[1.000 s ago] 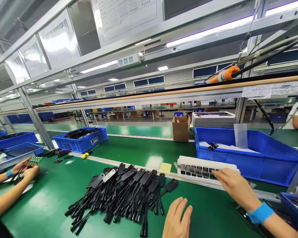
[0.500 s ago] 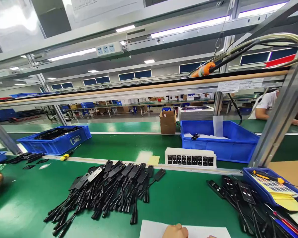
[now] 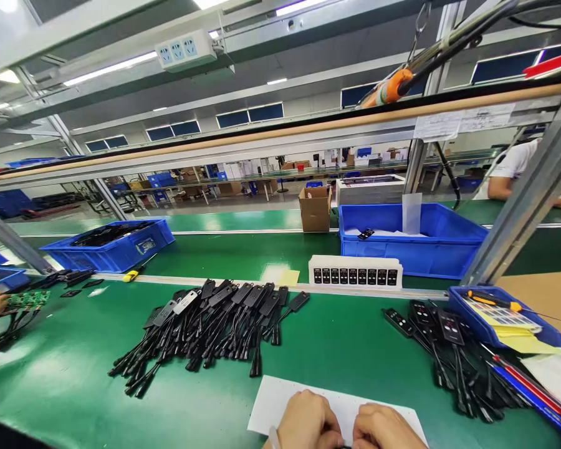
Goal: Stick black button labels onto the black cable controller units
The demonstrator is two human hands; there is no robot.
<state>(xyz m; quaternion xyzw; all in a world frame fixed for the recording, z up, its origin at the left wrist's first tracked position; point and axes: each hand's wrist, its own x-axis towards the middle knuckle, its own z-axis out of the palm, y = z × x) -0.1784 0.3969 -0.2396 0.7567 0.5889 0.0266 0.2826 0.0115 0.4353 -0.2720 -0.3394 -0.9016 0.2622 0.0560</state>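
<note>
Our bare left hand (image 3: pixel 306 419) and bare right hand (image 3: pixel 387 428) sit side by side low in view, near each other, a narrow gap between them. Both turn their backs and knuckles upward, with fingers (image 3: pixel 327 419) bent inward. Our left wrist (image 3: pixel 274 438) reaches the bottom edge; whether either grip is closed, we cannot tell.

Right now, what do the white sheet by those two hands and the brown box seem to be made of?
White sheet: perhaps paper or thin card, matte, judging by its thin, flat look. Brown box: likely cardboard, dull, judging by its plain tan sides.
</note>
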